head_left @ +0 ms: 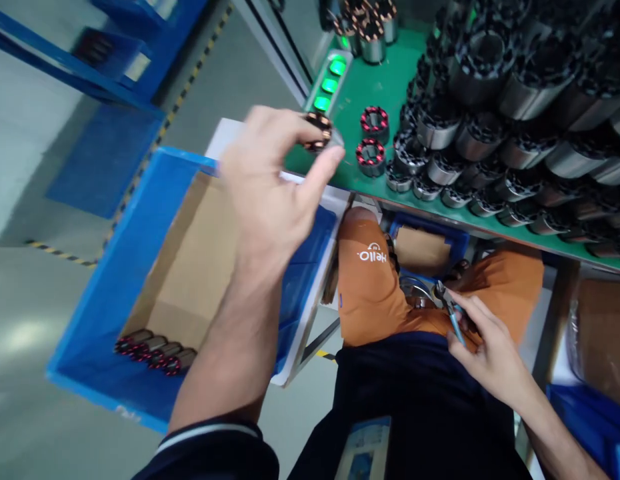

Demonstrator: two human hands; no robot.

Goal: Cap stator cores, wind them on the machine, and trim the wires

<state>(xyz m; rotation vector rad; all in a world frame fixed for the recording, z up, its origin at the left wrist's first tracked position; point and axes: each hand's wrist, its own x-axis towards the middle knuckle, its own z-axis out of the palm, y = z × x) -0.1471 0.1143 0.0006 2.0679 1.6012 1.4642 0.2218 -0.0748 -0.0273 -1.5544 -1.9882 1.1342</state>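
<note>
My left hand [270,187] is raised over the left end of the green bench, thumb and fingers pinching a small motor stator [319,131] with copper-coloured windings. Part of that stator is hidden by the fingers. Low over my lap, my right hand [490,340] is closed round a pair of side cutters [454,319] with light blue handles, jaws pointing up and away from me. Two short stators with red windings, one [371,157] nearer and one [375,121] behind it, stand upright on the bench just right of my left hand.
Dark stators [490,143] crowd the right of the green bench [353,90]. Copper-wound ones [371,40] stand at the back, near a strip with three lit green buttons [329,85]. A blue bin [105,267] on the left holds cardboard and several red-wound stators [157,352].
</note>
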